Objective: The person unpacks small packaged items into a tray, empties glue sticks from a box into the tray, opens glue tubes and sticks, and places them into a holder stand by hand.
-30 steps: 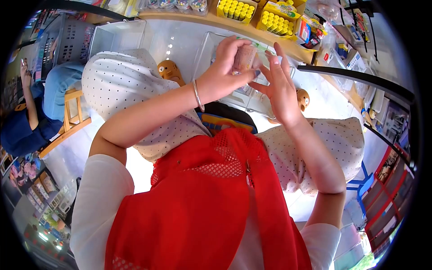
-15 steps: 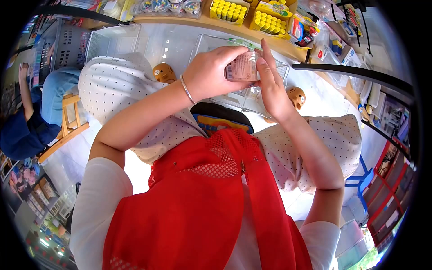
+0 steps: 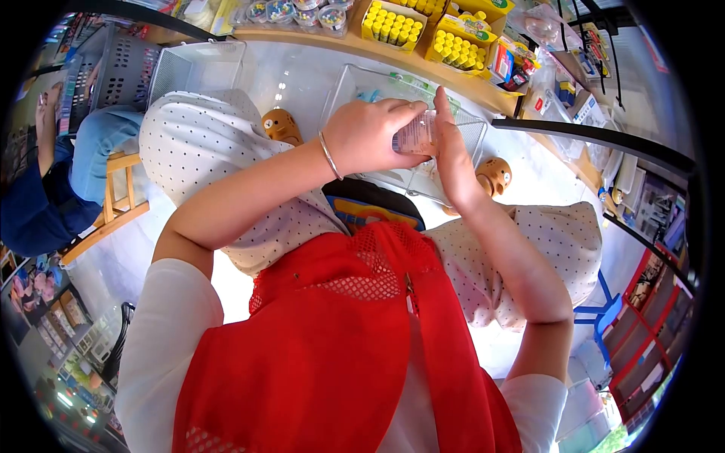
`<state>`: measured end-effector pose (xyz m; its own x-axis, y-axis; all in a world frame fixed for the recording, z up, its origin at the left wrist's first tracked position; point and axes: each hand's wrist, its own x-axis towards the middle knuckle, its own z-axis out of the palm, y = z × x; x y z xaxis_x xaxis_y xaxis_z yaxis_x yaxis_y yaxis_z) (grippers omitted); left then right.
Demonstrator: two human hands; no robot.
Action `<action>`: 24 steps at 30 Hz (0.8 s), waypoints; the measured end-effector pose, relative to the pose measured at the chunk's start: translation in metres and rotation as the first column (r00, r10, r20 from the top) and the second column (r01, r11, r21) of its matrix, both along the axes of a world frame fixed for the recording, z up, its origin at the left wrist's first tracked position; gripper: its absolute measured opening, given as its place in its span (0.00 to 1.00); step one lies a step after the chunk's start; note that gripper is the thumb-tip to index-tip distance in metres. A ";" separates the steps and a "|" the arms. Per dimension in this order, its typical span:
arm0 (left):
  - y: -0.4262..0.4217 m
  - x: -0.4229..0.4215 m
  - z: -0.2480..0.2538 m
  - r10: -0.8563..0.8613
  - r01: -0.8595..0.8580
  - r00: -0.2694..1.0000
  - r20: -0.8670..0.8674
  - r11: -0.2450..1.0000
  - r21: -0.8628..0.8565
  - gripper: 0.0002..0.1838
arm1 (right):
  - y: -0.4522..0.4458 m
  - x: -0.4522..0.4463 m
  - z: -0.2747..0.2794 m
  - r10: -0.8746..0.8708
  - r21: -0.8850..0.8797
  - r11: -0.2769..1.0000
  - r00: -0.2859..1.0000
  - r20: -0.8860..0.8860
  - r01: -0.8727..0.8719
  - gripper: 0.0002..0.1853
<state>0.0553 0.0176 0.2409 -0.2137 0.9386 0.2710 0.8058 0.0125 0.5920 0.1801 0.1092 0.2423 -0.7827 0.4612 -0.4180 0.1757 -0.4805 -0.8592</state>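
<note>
Our curled left hand (image 3: 366, 132) gripped a clear, boxy pack (image 3: 414, 139) against our flat, open right hand (image 3: 451, 155), above the mesh basket (image 3: 475, 131), between its edges.

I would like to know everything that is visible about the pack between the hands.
The pack is small, pinkish and shiny, seemingly plastic, with print too fine to read. The left hand grips it, hiding its left part; the right hand is at its other side, contact unclear. It is held above the basket.
</note>
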 end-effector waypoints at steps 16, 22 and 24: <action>0.001 -0.023 -0.004 -0.153 0.194 0.682 0.715 0.981 0.025 0.31 | 0.044 0.000 0.020 0.231 -0.088 0.968 0.971 -0.060 -0.236 0.36; 0.020 -0.028 0.000 -0.137 0.238 0.218 0.966 0.968 0.084 0.28 | 0.058 -0.003 0.035 0.221 0.287 0.941 0.968 -0.120 -0.179 0.44; 0.022 -0.030 0.005 -0.098 0.246 0.186 0.978 0.968 0.050 0.29 | 0.059 -0.004 0.035 0.254 0.474 0.857 0.966 -0.046 -0.202 0.45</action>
